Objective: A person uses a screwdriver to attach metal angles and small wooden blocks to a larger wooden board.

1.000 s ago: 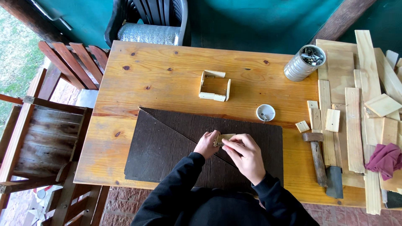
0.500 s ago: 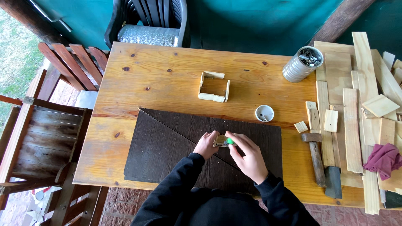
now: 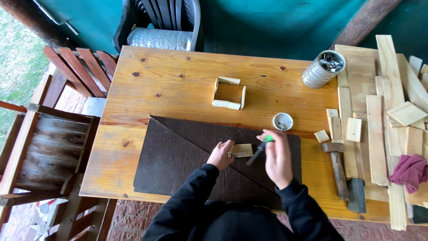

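Observation:
My left hand pins a small pale wooden piece flat on the dark brown board near the table's front. Just to its right, my right hand is raised a little and grips a thin tool with a green end and a dark shaft; the shaft slants down toward the wooden piece. The hand is blurred, so the tool's kind is unclear. A small open wooden frame lies farther back on the table.
The pine table carries a small white cap, a metal can of small parts, wood offcuts and slats, a hammer and a maroon rag. Wooden chairs stand at the left, a dark plastic chair behind.
My right hand has lifted off the wooden piece and shifted right, now holding the green-ended tool up. The left hand stays on the piece.

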